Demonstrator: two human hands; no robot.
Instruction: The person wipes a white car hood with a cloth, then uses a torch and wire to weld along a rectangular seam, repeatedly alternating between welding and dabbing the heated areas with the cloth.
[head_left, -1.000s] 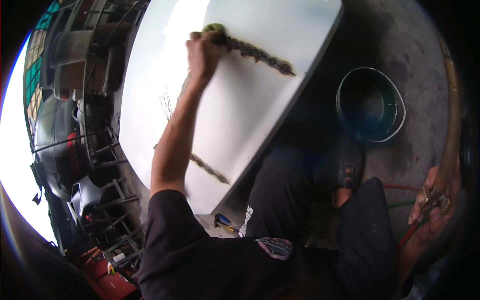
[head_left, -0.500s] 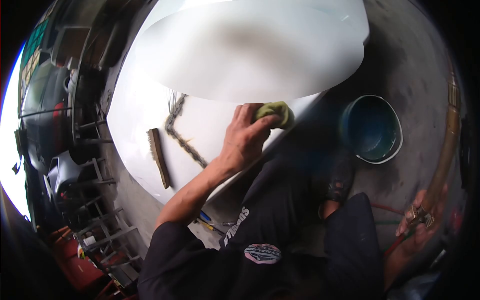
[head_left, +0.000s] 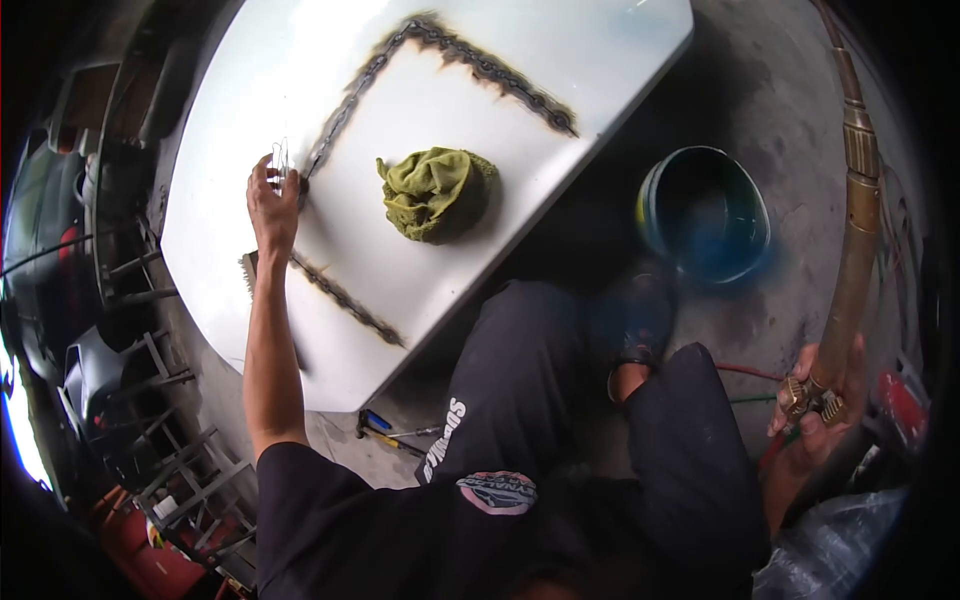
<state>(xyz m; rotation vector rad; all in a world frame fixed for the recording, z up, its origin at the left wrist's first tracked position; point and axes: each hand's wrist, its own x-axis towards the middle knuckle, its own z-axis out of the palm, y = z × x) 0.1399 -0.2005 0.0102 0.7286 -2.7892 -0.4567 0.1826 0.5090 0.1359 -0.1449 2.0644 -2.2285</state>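
Note:
My left hand (head_left: 272, 208) is at the left part of the white panel (head_left: 340, 385), its fingertips closed around thin bent wire (head_left: 281, 158). A dark, scorched weld-like seam (head_left: 350, 105) runs beside it in an angular path. The crumpled green cloth (head_left: 430, 192) lies on the panel, untouched. Under my left forearm, a wire brush (head_left: 250, 274) is mostly hidden. At the far right, my right hand (head_left: 822, 405) grips a brass torch (head_left: 848, 270) near its valve knobs, with red and green hoses below.
A round bucket (head_left: 705, 215) stands on the floor right of the panel. Tools with blue and yellow handles (head_left: 378, 425) lie below the panel edge. Metal racks (head_left: 190, 480) and a dark car (head_left: 50, 230) are at the left. Clear plastic (head_left: 830, 545) sits at lower right.
My left hand has let go of the green cloth, which now rests on the panel, and has moved left to the wire. The view has shifted, showing more of the seam.

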